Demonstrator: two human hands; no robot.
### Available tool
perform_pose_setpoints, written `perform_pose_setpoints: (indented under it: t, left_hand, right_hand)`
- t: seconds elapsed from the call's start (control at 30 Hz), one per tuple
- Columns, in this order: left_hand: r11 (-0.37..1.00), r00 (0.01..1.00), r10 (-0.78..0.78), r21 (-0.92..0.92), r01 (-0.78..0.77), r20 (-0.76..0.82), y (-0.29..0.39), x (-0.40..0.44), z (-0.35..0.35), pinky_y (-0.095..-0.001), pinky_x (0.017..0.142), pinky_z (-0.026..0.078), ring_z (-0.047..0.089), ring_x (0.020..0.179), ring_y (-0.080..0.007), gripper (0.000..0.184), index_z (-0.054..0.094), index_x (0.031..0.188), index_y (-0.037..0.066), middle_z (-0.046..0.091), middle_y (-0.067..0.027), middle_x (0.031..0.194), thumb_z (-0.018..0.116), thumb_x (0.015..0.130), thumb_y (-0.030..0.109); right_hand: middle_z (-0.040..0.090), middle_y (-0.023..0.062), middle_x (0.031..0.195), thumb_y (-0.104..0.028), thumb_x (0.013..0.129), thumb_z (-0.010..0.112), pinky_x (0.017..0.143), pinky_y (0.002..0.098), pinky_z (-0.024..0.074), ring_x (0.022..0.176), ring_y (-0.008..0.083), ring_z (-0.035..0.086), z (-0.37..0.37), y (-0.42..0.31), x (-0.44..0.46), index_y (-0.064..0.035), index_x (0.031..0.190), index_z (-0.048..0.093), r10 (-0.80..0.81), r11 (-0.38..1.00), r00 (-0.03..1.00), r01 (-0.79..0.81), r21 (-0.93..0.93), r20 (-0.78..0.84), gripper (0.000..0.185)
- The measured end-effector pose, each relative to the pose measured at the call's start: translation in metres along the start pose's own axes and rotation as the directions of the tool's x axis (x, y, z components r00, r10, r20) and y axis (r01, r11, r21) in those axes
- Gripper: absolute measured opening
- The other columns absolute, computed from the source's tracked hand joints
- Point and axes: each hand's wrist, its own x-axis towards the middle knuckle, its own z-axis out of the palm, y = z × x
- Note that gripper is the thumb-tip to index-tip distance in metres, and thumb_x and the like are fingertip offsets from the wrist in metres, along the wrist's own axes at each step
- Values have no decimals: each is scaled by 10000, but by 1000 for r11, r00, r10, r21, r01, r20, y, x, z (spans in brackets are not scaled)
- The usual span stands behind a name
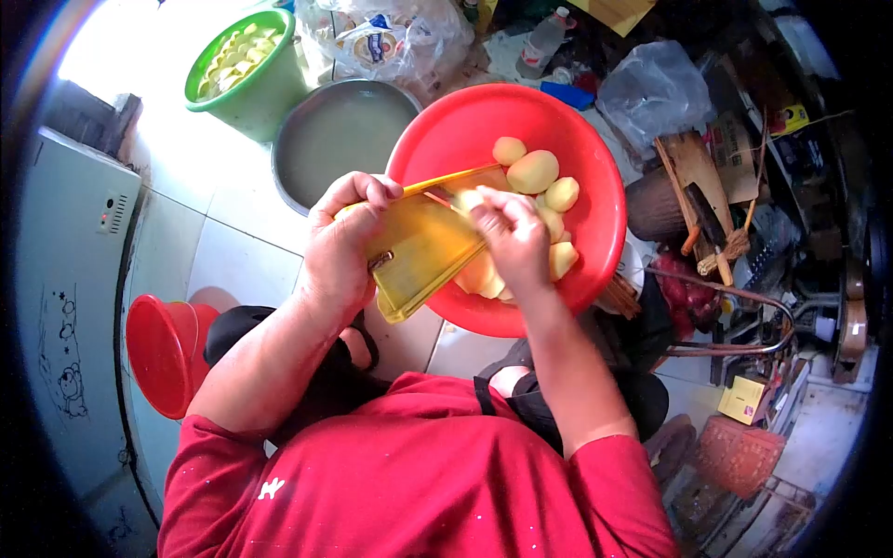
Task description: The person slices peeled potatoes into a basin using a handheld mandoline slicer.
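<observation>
My left hand is closed around the upper left end of a yellow mandoline slicer, which tilts over the near left rim of a wide red basin. My right hand, smeared by motion, is on the slicer's surface. Its curled fingers press on a pale peeled potato, of which only a part shows. Several peeled potatoes lie along the right side of the basin. Pale yellow pieces show below the slicer, partly hidden by it and by my right hand.
A grey basin of cloudy liquid stands left of the red one, beside a green bucket with pale slices. A small red bucket is at left. Plastic bags, wood and a metal-framed item crowd the right.
</observation>
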Motion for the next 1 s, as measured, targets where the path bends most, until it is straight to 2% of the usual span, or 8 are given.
perform_pose_setpoints:
  t: [0.07,0.2,0.27,0.37,0.47,0.67,0.87,1.0]
  left_hand:
    - [1000,1000,-7,-12,7,-2,-2,0,-2,-313,864,415,507,931,-208,108,525,833,51,533,-88,997,473,741,33]
    - [999,1000,-17,-35,17,11,1,1,-2,-306,892,418,521,943,-182,115,534,827,48,553,-68,1007,475,746,-9]
    - [1000,1000,-20,-17,20,-4,2,1,-2,-305,888,418,521,937,-181,118,535,825,48,553,-67,1005,472,742,-9]
    - [1000,1000,-21,-3,21,7,2,1,-1,-303,884,420,523,933,-182,121,536,821,48,557,-67,998,473,735,-9]
    - [1000,1000,-14,-1,14,7,0,2,-1,-313,867,415,511,932,-212,109,528,842,48,538,-84,1000,475,749,25]
    - [1000,1000,-2,-8,2,-11,0,2,0,-318,861,420,513,930,-213,110,527,845,49,540,-85,993,478,750,24]
    - [999,1000,-14,-51,15,27,-1,3,0,-303,878,424,527,923,-182,93,537,813,51,558,-67,990,491,748,3]
    - [999,1000,-9,-49,8,-10,0,4,0,-305,878,424,527,922,-184,94,537,816,49,559,-64,998,487,749,6]
  right_hand:
    - [656,171,1008,-261,843,697,852,348,486,933,260,614,-2,47,17,0,1004,690,159,986,983,-162,-27,-92,307]
    - [647,129,947,-280,811,730,831,348,487,906,254,619,1,-15,-4,-13,998,683,20,998,997,-25,60,74,330]
    - [635,89,933,-259,786,760,825,339,484,906,209,613,4,-49,-18,-24,978,658,-309,951,943,303,66,125,320]
    - [656,56,844,-265,804,755,751,305,498,791,158,601,10,-1,-5,-35,942,644,166,952,986,-165,256,20,290]
    - [657,43,814,-247,823,741,696,291,494,738,139,583,0,49,18,-32,960,645,295,944,954,-285,164,-43,273]
    - [656,104,916,-277,799,741,830,341,483,885,239,627,9,-36,-20,-34,929,668,-318,947,948,316,57,29,285]
    - [652,120,909,-252,818,730,774,337,498,835,224,625,1,53,14,-27,954,687,198,980,970,-195,35,-138,266]
    - [656,109,924,-238,831,711,816,341,490,885,227,631,6,-18,-17,-46,969,697,-84,995,995,81,57,45,237]
